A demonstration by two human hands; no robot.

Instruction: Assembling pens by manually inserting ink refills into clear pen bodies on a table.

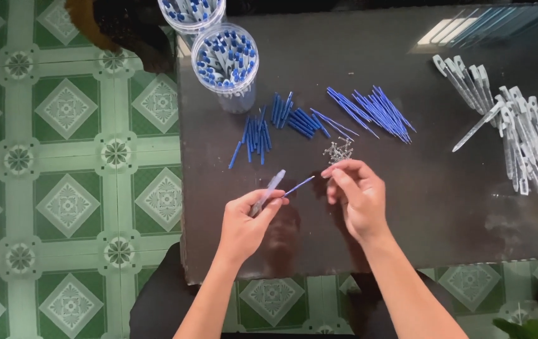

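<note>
Left hand point(244, 220): I pinch a clear pen barrel point(267, 192), tilted up to take the blue refill point(298, 186).
Right hand point(355, 191): fingertips pressed together near the springs point(339, 151); I cannot tell what they hold.

My left hand point(247, 220) holds a pen barrel point(269, 191) over the near part of the table point(445, 207), and my right hand point(357, 194) sits just right of it, pinching something too small to make out. A thin refill point(298, 186) lies between the two hands. Beyond my right hand is a small heap of springs point(339, 150). Farther back lie loose pen parts point(281, 122), with a bundle of refills point(372, 112) to their right. Two tubs of pens point(225, 59) stand at the far left corner. Pen clips point(520, 129) lie well apart on the right side.
</note>
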